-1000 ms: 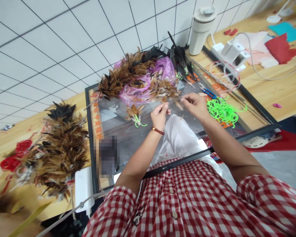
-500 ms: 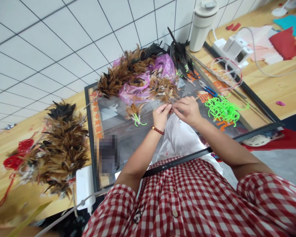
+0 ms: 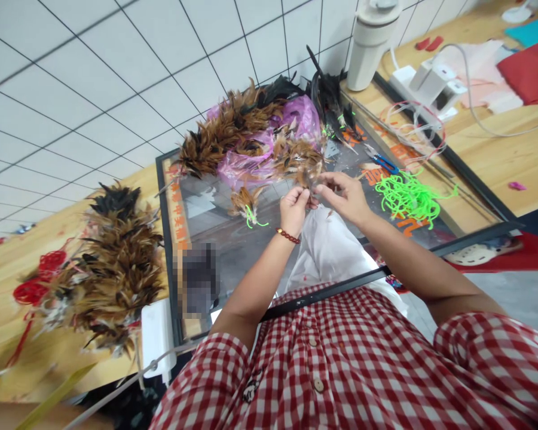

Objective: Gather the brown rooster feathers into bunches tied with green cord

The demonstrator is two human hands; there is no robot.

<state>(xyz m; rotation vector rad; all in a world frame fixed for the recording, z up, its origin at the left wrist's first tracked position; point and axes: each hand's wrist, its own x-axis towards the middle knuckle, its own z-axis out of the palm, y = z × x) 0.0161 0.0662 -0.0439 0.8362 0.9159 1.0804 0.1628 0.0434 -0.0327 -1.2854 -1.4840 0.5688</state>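
Note:
Over the glass panel (image 3: 251, 263), my left hand (image 3: 295, 208) is closed in a pinch on a small brown feather (image 3: 312, 179), partly blurred against the pile behind. Close by on its right, my right hand (image 3: 346, 196) has thumb and forefinger apart, and I see nothing between them. Beyond both hands lies a heap of loose brown feathers (image 3: 298, 156) on a purple plastic bag (image 3: 242, 164). A small feather bunch tied with green string (image 3: 246, 203) rests left of my left hand. To the right is a tangle of bright green strings (image 3: 407, 194).
Blue-handled snips (image 3: 383, 160) lie behind the strings. A long brown feather garland (image 3: 228, 131) and black feathers (image 3: 329, 98) line the back. At left are another feather garland (image 3: 121, 263) and red cord (image 3: 31, 292). A tumbler (image 3: 371, 51) and a power strip (image 3: 406, 83) stand at right.
My right hand's thumb and forefinger have parted and drawn slightly away from my left fingertips. My left hand stays pinched in nearly the same place. The view has shifted slightly.

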